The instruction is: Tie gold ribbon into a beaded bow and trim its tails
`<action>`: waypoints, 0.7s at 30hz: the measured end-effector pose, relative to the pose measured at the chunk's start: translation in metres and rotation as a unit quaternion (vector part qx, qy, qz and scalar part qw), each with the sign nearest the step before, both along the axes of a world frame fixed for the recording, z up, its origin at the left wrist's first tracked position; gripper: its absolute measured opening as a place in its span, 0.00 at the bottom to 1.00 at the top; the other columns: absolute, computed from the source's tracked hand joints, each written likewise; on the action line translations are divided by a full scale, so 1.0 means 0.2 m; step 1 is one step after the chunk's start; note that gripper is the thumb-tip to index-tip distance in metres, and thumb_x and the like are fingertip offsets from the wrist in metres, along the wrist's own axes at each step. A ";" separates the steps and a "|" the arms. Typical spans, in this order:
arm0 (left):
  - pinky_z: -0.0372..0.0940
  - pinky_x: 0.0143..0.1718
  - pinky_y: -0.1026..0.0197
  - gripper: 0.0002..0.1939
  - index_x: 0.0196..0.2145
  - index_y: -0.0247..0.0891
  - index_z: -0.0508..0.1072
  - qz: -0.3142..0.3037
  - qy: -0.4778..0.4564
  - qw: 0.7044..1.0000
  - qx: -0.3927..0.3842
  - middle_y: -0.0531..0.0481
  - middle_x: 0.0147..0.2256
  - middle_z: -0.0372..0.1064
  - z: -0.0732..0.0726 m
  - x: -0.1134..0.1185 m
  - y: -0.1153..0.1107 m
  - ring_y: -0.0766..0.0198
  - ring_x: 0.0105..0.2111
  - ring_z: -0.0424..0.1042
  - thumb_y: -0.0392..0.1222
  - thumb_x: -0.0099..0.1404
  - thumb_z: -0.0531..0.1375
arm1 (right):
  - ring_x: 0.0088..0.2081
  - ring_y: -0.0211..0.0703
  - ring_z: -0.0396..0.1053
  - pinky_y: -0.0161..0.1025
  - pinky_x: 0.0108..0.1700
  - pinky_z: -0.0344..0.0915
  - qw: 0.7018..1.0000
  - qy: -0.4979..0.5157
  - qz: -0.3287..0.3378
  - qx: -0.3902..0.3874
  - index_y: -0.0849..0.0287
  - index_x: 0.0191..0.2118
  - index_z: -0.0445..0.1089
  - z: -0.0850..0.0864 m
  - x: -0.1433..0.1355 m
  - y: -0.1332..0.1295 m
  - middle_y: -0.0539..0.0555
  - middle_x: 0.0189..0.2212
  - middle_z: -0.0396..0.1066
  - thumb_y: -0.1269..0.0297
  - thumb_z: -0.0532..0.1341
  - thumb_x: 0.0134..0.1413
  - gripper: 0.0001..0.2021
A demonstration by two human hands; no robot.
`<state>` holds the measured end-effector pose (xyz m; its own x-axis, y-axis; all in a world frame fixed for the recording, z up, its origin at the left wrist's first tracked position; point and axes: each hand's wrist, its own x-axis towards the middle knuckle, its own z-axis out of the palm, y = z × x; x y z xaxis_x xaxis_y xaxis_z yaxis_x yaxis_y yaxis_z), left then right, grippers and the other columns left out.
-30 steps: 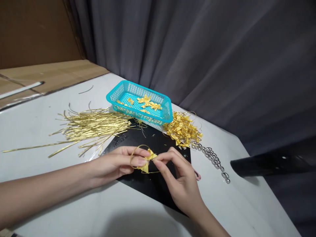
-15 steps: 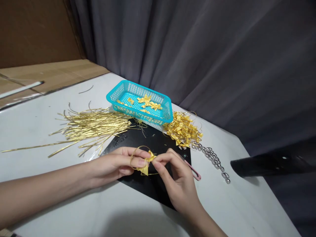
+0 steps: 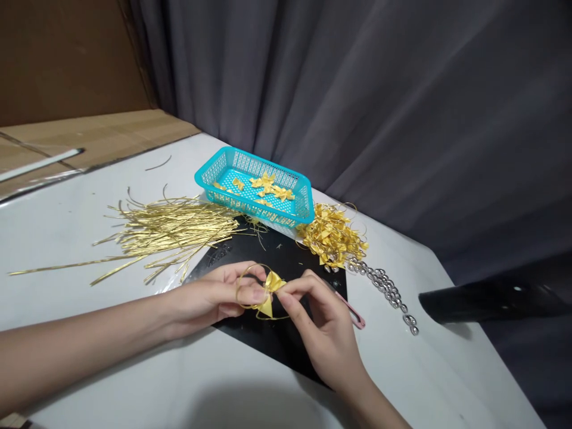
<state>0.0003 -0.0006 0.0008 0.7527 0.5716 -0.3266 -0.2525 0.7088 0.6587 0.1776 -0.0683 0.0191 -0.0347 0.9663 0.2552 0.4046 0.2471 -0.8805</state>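
Observation:
Over a black mat (image 3: 286,345), my left hand (image 3: 223,292) pinches a yellow ribbon bow (image 3: 266,307) between thumb and finger. A thin gold cord (image 3: 240,286) loops around the fingertips and passes under the bow toward the right. My right hand (image 3: 319,322) is closed in a pinch at the bow's right side, thumb against forefinger; the cord's end runs to these fingertips. Exactly what lies between the right fingertips is partly hidden.
A blue basket (image 3: 254,205) holds several yellow bows. Gold cords (image 3: 174,232) lie to its left, a heap of yellow bows (image 3: 333,235) to its right. Silver beads (image 3: 384,286) trail rightward near a black tube (image 3: 482,298). A pink-handled tool (image 3: 357,319) lies behind my right hand.
The bow has turned, so more of its upper loop shows between my hands. Both hands stay nearly in place, still pinching. The view has shifted slightly.

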 end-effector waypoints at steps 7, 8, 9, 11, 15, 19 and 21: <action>0.35 0.19 0.66 0.24 0.27 0.37 0.62 -0.023 0.015 0.999 0.027 0.60 0.22 0.51 0.02 0.00 0.00 0.72 0.21 0.39 0.46 0.46 0.74 | 0.32 0.40 0.67 0.37 0.36 0.62 0.999 0.004 0.030 -0.014 0.57 0.32 0.70 0.02 0.01 0.02 0.50 0.29 0.69 0.68 0.59 0.61 0.06; 0.35 0.19 0.66 0.24 0.26 0.37 0.61 -0.023 0.018 0.999 0.033 0.60 0.22 0.50 0.02 0.00 0.00 0.72 0.21 0.39 0.47 0.46 0.74 | 0.33 0.40 0.68 0.37 0.37 0.63 0.999 -0.009 0.034 -0.010 0.57 0.33 0.70 0.03 0.02 0.03 0.50 0.30 0.69 0.68 0.59 0.61 0.05; 0.35 0.19 0.66 0.25 0.26 0.37 0.60 -0.021 0.022 0.999 0.042 0.61 0.21 0.49 0.02 0.00 0.00 0.72 0.21 0.39 0.47 0.47 0.74 | 0.34 0.40 0.68 0.37 0.37 0.63 0.999 -0.025 0.034 -0.002 0.56 0.33 0.70 0.03 0.02 0.03 0.51 0.30 0.69 0.69 0.60 0.60 0.04; 0.36 0.20 0.66 0.24 0.26 0.38 0.59 -0.009 0.037 0.997 0.069 0.61 0.21 0.49 0.02 0.00 0.00 0.72 0.21 0.40 0.47 0.49 0.72 | 0.35 0.41 0.68 0.37 0.38 0.63 0.998 -0.054 0.013 0.028 0.56 0.35 0.70 0.04 0.02 0.02 0.51 0.32 0.69 0.70 0.61 0.59 0.02; 0.47 0.22 0.69 0.19 0.27 0.38 0.60 0.045 0.098 0.979 0.174 0.59 0.22 0.59 0.01 -0.01 0.00 0.72 0.22 0.53 0.45 0.55 0.69 | 0.32 0.39 0.64 0.35 0.34 0.61 0.992 -0.091 -0.048 0.074 0.57 0.31 0.69 0.05 0.00 0.00 0.50 0.29 0.66 0.70 0.61 0.57 0.04; 0.52 0.24 0.68 0.16 0.26 0.38 0.61 0.086 0.158 0.947 0.266 0.59 0.24 0.62 0.01 -0.01 -0.03 0.71 0.23 0.59 0.42 0.57 0.67 | 0.27 0.37 0.62 0.34 0.29 0.59 0.996 -0.090 -0.013 0.013 0.59 0.32 0.72 0.04 -0.05 -0.02 0.50 0.27 0.68 0.71 0.63 0.53 0.01; 0.51 0.23 0.68 0.16 0.26 0.38 0.61 0.093 0.176 0.935 0.293 0.59 0.24 0.61 0.01 -0.01 -0.04 0.71 0.22 0.58 0.43 0.57 0.67 | 0.25 0.36 0.61 0.34 0.27 0.58 0.997 -0.077 -0.005 -0.017 0.59 0.31 0.72 0.01 -0.07 -0.02 0.50 0.26 0.68 0.71 0.63 0.53 0.02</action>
